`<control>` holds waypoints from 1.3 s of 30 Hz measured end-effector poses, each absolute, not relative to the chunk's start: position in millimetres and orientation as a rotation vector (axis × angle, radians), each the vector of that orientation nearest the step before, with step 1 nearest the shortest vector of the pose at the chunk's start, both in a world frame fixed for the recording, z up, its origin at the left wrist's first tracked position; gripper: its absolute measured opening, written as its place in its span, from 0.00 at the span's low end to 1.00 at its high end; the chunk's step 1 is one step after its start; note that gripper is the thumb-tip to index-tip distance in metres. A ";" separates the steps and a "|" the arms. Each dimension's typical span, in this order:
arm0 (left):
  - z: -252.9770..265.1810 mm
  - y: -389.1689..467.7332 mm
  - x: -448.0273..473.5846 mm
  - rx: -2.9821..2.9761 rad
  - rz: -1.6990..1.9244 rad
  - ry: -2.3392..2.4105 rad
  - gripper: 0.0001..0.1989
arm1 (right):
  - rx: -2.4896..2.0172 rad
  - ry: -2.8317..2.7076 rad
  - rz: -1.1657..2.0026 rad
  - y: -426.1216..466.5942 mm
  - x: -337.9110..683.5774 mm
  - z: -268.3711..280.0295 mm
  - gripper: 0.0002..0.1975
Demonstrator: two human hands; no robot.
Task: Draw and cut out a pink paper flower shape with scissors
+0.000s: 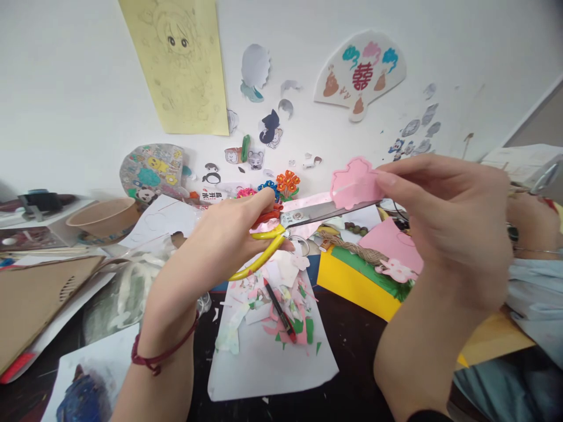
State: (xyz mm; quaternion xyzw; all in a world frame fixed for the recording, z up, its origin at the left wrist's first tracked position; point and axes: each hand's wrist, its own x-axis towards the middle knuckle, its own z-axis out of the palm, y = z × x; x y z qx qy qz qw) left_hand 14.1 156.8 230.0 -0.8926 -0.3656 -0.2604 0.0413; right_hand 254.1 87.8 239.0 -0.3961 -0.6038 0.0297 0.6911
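Observation:
My left hand [240, 228] is closed around the yellow and red handles of a pair of scissors [303, 215], whose blades point right. Pinched between the fingertips of my right hand [457, 217] is a pink paper cutout [354, 183] with a wavy edge. The cutout lies right along the blades; I cannot tell whether they are cutting into it. Below the scissors, a white sheet of paper [272, 375] bears pink, green and white scraps and a black and red pen [280, 310].
Yellow and green paper [352, 284], a twisted cord [352, 246] and a pink flower cutout [398, 269] lie at right. Cardboard [48, 299], a plastic bag [114, 299] and a bowl [103, 214] are at left. A decorated fan [363, 76] hangs on the wall.

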 end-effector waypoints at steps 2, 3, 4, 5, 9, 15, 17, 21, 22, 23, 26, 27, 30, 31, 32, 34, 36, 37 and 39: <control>230.1 156.5 14.0 -2.734 -0.802 -1.123 0.20 | -0.884 -1.349 0.068 88.1 253.9 239.0 0.06; 230.0 156.5 14.0 -2.737 -0.801 -1.124 0.20 | -0.883 -1.345 0.066 88.2 253.8 239.1 0.06; 230.0 156.6 14.0 -2.740 -0.801 -1.126 0.21 | -0.885 -1.342 0.065 88.2 253.7 239.1 0.06; 229.8 156.7 13.9 -2.743 -0.801 -1.128 0.21 | -0.884 -1.339 0.063 88.0 253.6 239.2 0.06; 229.3 157.1 13.7 -2.753 -0.806 -1.123 0.19 | -0.893 -1.339 0.062 87.1 253.4 239.7 0.05; 229.5 157.0 13.7 -2.762 -0.821 -1.102 0.21 | -0.890 -1.341 0.065 88.2 252.9 239.4 0.06; 229.5 157.3 13.7 -2.760 -0.818 -1.103 0.23 | -0.890 -1.338 0.063 88.7 252.8 238.7 0.06; 228.4 157.9 13.3 -2.758 -0.821 -1.092 0.21 | -0.887 -1.334 0.053 88.8 253.3 237.9 0.07; 228.1 157.9 13.2 -2.761 -0.822 -1.090 0.21 | -0.886 -1.336 0.050 88.7 253.4 238.0 0.08; 227.9 157.8 13.1 -2.763 -0.823 -1.093 0.21 | -0.884 -1.339 0.046 88.6 253.5 238.2 0.08; 228.3 157.5 13.8 -2.756 -0.809 -1.114 0.22 | -0.880 -1.343 0.044 88.6 253.2 238.9 0.08; 228.7 157.5 14.3 -2.749 -0.800 -1.124 0.22 | -0.874 -1.341 0.046 88.7 253.0 239.0 0.08; 229.8 158.4 15.9 -2.711 -0.795 -1.169 0.21 | -0.859 -1.324 0.048 89.8 252.7 238.7 0.08; 230.0 159.0 16.3 -2.698 -0.798 -1.188 0.21 | -0.858 -1.319 0.041 90.3 252.7 238.6 0.08; 230.1 159.7 16.5 -2.692 -0.799 -1.203 0.20 | -0.860 -1.314 0.029 90.9 252.9 238.5 0.08; 229.9 161.1 16.8 -2.693 -0.800 -1.217 0.20 | -0.855 -1.298 0.016 92.2 253.3 238.4 0.08; 229.4 162.2 16.9 -2.704 -0.802 -1.221 0.20 | -0.847 -1.272 0.013 93.5 253.7 238.6 0.09; 229.2 162.6 16.9 -2.709 -0.807 -1.225 0.20 | -0.845 -1.259 0.013 94.2 253.9 238.8 0.08; 228.8 163.0 16.8 -2.724 -0.820 -1.238 0.22 | -0.841 -1.233 0.010 95.4 253.9 239.1 0.08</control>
